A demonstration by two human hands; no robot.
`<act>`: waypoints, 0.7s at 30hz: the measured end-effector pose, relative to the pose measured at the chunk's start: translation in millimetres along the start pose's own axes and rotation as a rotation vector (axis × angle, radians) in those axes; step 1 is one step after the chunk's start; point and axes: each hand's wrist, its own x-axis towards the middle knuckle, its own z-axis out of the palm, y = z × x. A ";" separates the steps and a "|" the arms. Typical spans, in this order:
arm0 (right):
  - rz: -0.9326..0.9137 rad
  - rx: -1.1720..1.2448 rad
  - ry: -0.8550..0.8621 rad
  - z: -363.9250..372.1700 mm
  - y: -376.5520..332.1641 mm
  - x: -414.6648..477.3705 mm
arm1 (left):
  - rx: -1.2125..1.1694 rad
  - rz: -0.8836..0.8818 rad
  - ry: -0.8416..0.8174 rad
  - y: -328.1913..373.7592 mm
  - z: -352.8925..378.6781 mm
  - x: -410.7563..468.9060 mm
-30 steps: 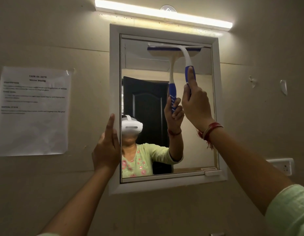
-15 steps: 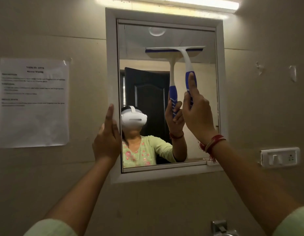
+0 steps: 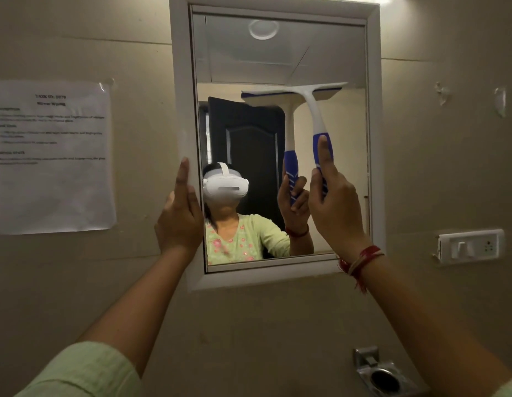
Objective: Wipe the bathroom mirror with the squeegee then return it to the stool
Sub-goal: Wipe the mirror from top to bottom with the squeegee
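Observation:
A white-framed mirror (image 3: 277, 58) hangs on the beige wall. My right hand (image 3: 335, 207) grips the blue handle of a white and blue squeegee (image 3: 312, 110), index finger stretched up along the grip. Its blade lies flat against the glass about a third of the way down the right half. My left hand (image 3: 180, 219) rests with straight fingers on the mirror's left frame edge. The stool is out of view.
A printed paper sheet (image 3: 52, 156) is taped to the wall at the left. A white switch plate (image 3: 469, 246) sits to the right of the mirror. A metal holder (image 3: 383, 376) juts from the wall below the mirror.
My right hand has drawn the squeegee down the glass from near the top edge. My left hand stays on the left frame. The view has tilted downward.

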 end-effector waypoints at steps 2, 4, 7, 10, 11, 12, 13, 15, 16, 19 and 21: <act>0.008 0.003 -0.016 -2.6 -0.8 -5.0 | 0.008 0.003 0.002 -0.5 0.3 0.4; 0.015 0.000 -0.029 -4.5 -0.7 -9.2 | 0.010 0.010 0.010 -0.6 0.3 0.5; 0.016 -0.011 -0.038 -5.7 1.0 -16.4 | 0.005 0.017 0.017 0.0 -0.3 0.1; 0.014 -0.020 -0.041 -7.4 4.6 -26.7 | 0.010 -0.006 0.021 1.3 -1.1 0.2; 0.016 -0.020 -0.045 -8.0 6.1 -31.0 | 0.013 -0.017 0.018 2.0 -1.2 0.2; 0.019 -0.021 -0.052 -9.0 7.4 -35.7 | 0.016 -0.021 0.013 2.6 -1.4 0.4; 0.021 -0.025 -0.060 -10.0 8.3 -40.8 | 0.019 -0.021 0.008 3.7 -1.7 0.2; 0.020 -0.029 -0.068 -12.0 9.0 -51.4 | 0.025 -0.015 0.007 5.5 -2.7 0.2; 0.023 -0.026 -0.072 -13.1 9.0 -57.0 | 0.029 -0.011 0.010 6.2 -3.0 -0.1; 0.038 0.000 -0.091 -15.6 7.3 -73.7 | 0.038 -0.005 0.021 7.9 -4.1 -0.9; 0.053 0.015 -0.106 -16.8 5.6 -85.8 | 0.042 -0.021 0.020 9.0 -4.8 -0.5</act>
